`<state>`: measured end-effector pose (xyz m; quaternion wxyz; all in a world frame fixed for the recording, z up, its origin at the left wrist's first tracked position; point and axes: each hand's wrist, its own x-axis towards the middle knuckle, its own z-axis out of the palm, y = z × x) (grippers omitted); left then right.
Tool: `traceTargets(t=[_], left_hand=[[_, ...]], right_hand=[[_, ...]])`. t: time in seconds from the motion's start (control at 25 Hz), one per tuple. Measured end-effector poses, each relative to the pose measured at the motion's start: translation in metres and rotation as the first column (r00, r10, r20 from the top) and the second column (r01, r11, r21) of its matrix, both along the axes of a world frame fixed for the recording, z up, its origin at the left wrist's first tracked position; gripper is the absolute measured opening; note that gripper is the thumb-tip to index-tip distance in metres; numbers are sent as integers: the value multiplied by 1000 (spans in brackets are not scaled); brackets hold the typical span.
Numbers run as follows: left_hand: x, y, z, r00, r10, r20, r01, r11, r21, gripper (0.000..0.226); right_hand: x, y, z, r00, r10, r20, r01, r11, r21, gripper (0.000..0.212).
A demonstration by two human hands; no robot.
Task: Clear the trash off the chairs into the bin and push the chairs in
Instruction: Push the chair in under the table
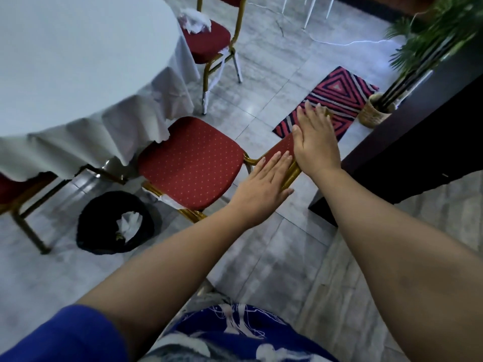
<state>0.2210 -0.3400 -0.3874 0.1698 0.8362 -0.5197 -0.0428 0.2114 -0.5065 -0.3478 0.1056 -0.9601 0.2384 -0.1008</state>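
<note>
Both hands, left hand (261, 189) and right hand (315, 142), press flat, open-palmed against the chair (193, 163) backrest.

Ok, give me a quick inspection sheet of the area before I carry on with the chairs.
Surface: grey tiled floor; round table under a white cloth.
Job's things: near chair, seat bare, partly under the cloth edge; far chair with white crumpled trash on its seat; black bin on the floor with white trash inside.
Clutter: striped mat.
Hands: left hand and right hand, both flat and open on the near chair's backrest.
Cables: white cable across the floor by the plant.
Surroundings: potted plant; dark counter on the right.
</note>
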Motion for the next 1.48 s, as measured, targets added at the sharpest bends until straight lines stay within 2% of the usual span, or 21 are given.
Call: traceTargets(t=[0.12, 0.52, 0.88, 1.28, 1.48], left_hand=[[38, 13, 5, 995, -27, 101, 22, 998, 53, 67], [113, 43, 7, 974, -30, 225, 10, 996, 89, 66], [165, 64, 4, 982, 66, 177, -80, 994, 73, 65], [197, 28, 3, 972, 93, 216, -111, 991, 72, 65], [211, 20, 5, 964, 170, 206, -191, 978, 89, 65]], right_hand=[[33, 13, 3, 1000, -9, 2, 9, 1000, -27, 53], [106, 39, 3, 998, -46, -44, 44, 998, -48, 53], [167, 55, 1, 999, 22, -40, -24, 999, -46, 55], [209, 23, 5, 992, 94, -89, -101, 991, -87, 55], [234, 16, 3, 986, 151, -70, -156, 985, -77, 53]])
